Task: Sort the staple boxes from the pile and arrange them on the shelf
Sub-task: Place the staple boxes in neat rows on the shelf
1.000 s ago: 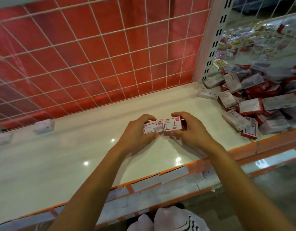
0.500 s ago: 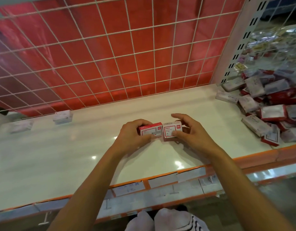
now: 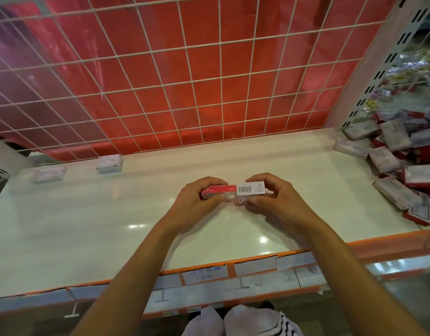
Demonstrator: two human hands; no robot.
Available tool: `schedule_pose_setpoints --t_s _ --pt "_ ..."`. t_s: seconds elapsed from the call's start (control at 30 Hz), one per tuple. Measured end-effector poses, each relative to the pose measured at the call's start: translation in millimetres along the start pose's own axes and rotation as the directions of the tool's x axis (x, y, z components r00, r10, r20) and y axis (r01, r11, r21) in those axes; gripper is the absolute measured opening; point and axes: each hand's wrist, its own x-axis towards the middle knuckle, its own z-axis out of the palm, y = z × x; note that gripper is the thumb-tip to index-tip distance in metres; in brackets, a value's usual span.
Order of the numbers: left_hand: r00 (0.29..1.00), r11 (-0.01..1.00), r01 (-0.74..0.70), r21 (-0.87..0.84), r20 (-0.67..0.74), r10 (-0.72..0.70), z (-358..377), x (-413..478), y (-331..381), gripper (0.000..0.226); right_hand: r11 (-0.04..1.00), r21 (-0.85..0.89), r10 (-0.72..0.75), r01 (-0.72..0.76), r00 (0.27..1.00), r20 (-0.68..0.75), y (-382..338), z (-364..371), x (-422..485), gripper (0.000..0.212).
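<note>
Above the middle of the shelf [image 3: 88,226], the left hand [image 3: 194,202] curls round a red-topped staple box [image 3: 218,189] and the right hand [image 3: 274,200] pinches a barcode-faced staple box [image 3: 251,189], with the box ends touching and fingers hiding their undersides. The pile [image 3: 400,163] at the shelf's right edge is cut off. Two blurred boxes [image 3: 109,164] sit near its far left corner.

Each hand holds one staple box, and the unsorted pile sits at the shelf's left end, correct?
No: the head view shows the pile at the right end of the shelf. The left hand does hold a red-topped box, the right hand a barcoded box.
</note>
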Motion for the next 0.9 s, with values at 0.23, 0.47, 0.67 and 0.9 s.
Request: schedule_pose_setpoints --t_s 0.23,0.47,0.67,0.9 --pt "0.995 0.992 0.079 -0.101 -0.045 -0.084 -6.4 -2.0 -5.5 0.034 0.999 -0.026 0.036 -0.037 0.999 -0.017 -2.9 9.6 2.4 0.042" --pt "0.987 0.98 0.139 -0.14 -0.06 -0.148 -13.9 -2.4 -10.8 0.048 0.987 -0.16 0.029 -0.029 1.0 -0.005 -5.7 13.5 5.1 0.046" --pt "0.993 0.98 0.115 -0.162 -0.021 -0.12 -16.5 -3.4 -9.5 0.045 0.995 -0.099 0.016 -0.011 0.998 0.053 -4.7 15.4 6.8 0.048" --pt "0.995 0.982 0.102 -0.16 -0.001 -0.103 -16.8 -2.1 -9.4 0.028 0.996 -0.091 0.009 -0.006 0.999 0.039 -7.4 16.6 6.0 0.029"
